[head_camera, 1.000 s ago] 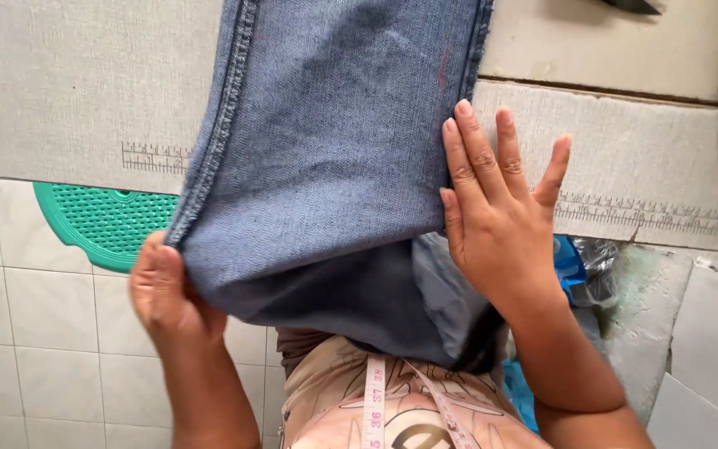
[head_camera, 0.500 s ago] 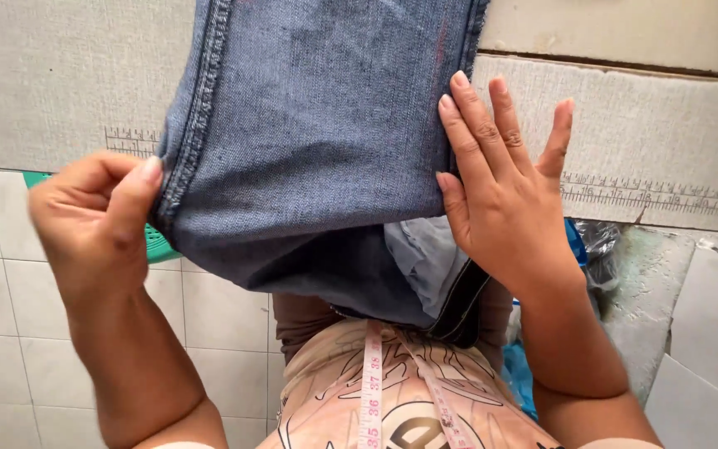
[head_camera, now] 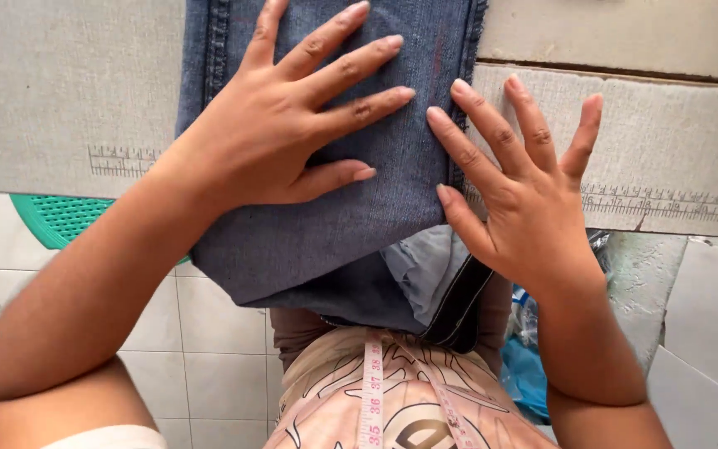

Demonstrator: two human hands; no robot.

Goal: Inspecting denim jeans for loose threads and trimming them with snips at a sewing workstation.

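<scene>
A pair of blue denim jeans (head_camera: pixel 351 233) lies folded on a grey cloth-covered table (head_camera: pixel 60 91), its lower end hanging over the near edge toward my body. My left hand (head_camera: pixel 292 125) lies flat on the denim with fingers spread, pressing on the middle of the fabric. My right hand (head_camera: pixel 517 183) rests flat with fingers apart at the jeans' right edge, partly on the denim and partly on the grey table cover. A lighter grey-blue inner part (head_camera: pixel 425 266) shows at the hanging end.
A printed ruler scale (head_camera: pixel 666 204) runs along the table's near edge. A green perforated plastic basket (head_camera: pixel 60 218) sits on the white tiled floor at left. A measuring tape (head_camera: pixel 371 391) hangs down my front. Blue plastic bags (head_camera: pixel 529 374) lie at lower right.
My left hand has come up from gripping the jeans' left edge and now lies flat on top of the denim. My right hand has stayed flat at the right edge.
</scene>
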